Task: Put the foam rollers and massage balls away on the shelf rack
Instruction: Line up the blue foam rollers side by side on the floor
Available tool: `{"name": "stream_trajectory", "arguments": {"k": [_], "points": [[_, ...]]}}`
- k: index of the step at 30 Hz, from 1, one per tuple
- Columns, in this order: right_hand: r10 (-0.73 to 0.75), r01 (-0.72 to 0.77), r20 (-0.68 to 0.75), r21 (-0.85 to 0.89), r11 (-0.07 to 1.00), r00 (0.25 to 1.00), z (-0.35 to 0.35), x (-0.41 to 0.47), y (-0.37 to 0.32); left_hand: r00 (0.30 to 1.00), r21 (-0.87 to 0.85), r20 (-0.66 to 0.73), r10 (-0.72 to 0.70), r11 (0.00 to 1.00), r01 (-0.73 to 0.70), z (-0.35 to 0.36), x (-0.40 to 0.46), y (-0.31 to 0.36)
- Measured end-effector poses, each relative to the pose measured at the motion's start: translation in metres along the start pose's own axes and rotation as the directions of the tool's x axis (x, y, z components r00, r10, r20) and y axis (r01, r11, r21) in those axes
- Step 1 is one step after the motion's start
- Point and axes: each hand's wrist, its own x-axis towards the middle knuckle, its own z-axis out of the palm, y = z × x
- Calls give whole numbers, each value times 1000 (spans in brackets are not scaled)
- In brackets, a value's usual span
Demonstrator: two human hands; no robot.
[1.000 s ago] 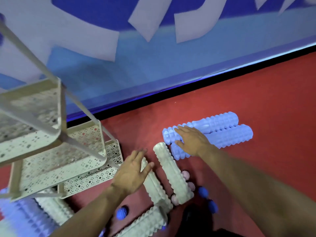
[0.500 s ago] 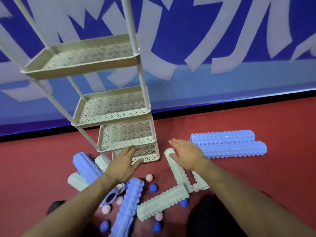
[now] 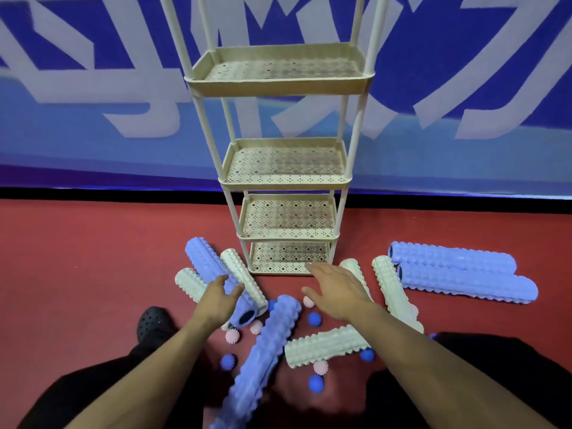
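Note:
A cream shelf rack (image 3: 280,83) with several perforated tiers stands on the red floor, all tiers bare. Blue foam rollers (image 3: 202,261) and white foam rollers (image 3: 325,345) lie scattered in front of it, with two long blue rollers (image 3: 464,274) side by side at the right. Small blue massage balls (image 3: 314,319) and pink massage balls (image 3: 232,335) lie among them. My left hand (image 3: 218,300) hovers open over a blue roller at the left. Fingers spread, my right hand (image 3: 337,289) floats above the floor just before the bottom tier, holding nothing.
A blue and white wall banner (image 3: 93,103) runs behind the rack, with a black baseboard (image 3: 108,193) below it. A black perforated shoe (image 3: 154,323) and dark trouser legs sit at the bottom. Bare red floor (image 3: 77,258) spreads to the left.
The view has swung so the rack now stands centred and upright. Both hands have moved away from the right-hand rollers toward the pile in front of the rack.

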Motion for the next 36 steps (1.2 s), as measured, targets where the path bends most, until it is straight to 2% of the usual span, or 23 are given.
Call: {"name": "stream_trajectory", "arguments": {"k": [6, 12, 17, 20, 24, 26, 33, 36], "points": [[-22, 23, 83, -12, 1000, 996, 35, 34, -14, 960, -197, 56, -276, 939, 281, 21, 33, -54], [-36, 40, 162, -17, 999, 986, 68, 76, -14, 898, -285, 63, -436, 854, 435, 53, 74, -80], [-46, 58, 222, -48, 997, 974, 88, 105, -6, 812, -359, 110, -574, 738, 571, 74, 114, -99], [-56, 78, 236, -87, 993, 970, 98, 121, -1, 788, -362, 162, -595, 707, 608, 87, 137, -110], [-51, 71, 284, -60, 996, 957, 107, 134, 5, 712, -476, 228, -664, 562, 677, 102, 163, -121], [-62, 80, 289, -52, 995, 955, 111, 133, 8, 703, -514, 249, -666, 524, 679, 109, 168, -125], [-53, 64, 290, -26, 998, 956, 110, 126, 8, 690, -489, 341, -639, 506, 710, 108, 155, -116], [-60, 73, 288, -37, 997, 956, 99, 119, 1, 691, -509, 312, -652, 499, 701, 90, 149, -118]]}}
